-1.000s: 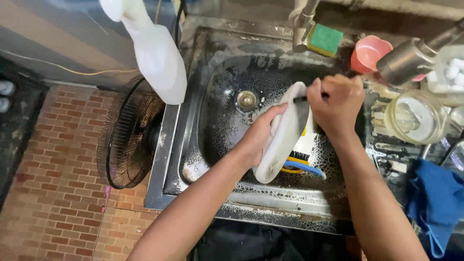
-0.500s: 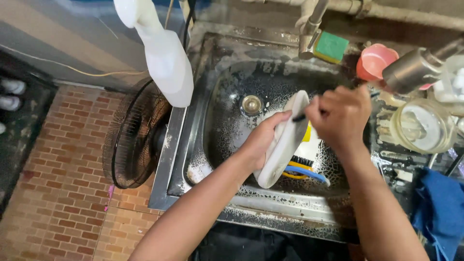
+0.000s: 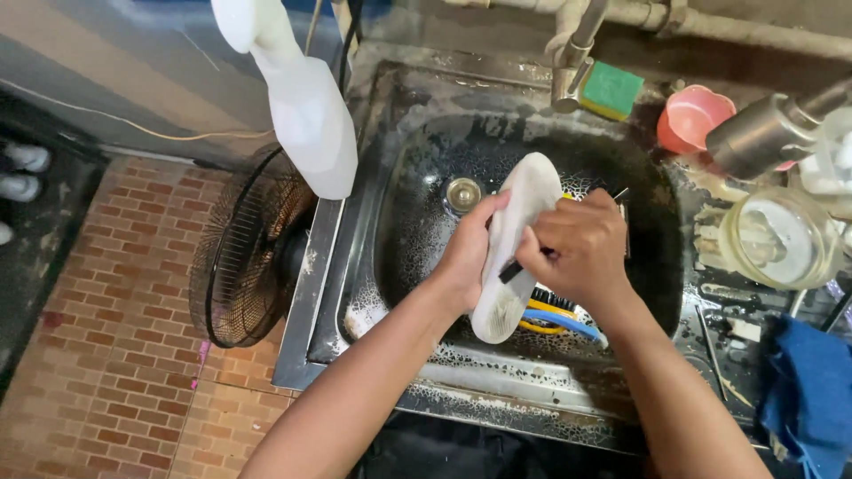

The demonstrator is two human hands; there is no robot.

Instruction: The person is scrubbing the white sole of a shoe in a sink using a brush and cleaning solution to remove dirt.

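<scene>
Over a dark, soapy metal sink (image 3: 408, 204) my left hand (image 3: 466, 257) grips a white shoe sole-up (image 3: 515, 231), holding it tilted on edge. My right hand (image 3: 577, 248) is closed around a thin dark-handled brush (image 3: 513, 270) and presses it against the shoe's sole. Beneath my hands, in the basin, lies a brush with yellow and blue parts (image 3: 555, 319). The drain (image 3: 463, 192) sits just left of the shoe.
A white spray bottle (image 3: 302, 106) hangs at the sink's left. A tap (image 3: 572, 53), green sponge (image 3: 611, 89), pink cup (image 3: 692, 115), metal cup (image 3: 763, 133) and glass jar (image 3: 781, 239) stand behind and right. A blue cloth (image 3: 812, 399) lies right; a black fan (image 3: 244, 248) stands on the brick floor.
My right hand has moved down and left along the shoe's sole with the brush. The shoe stays in my left hand, shifted slightly.
</scene>
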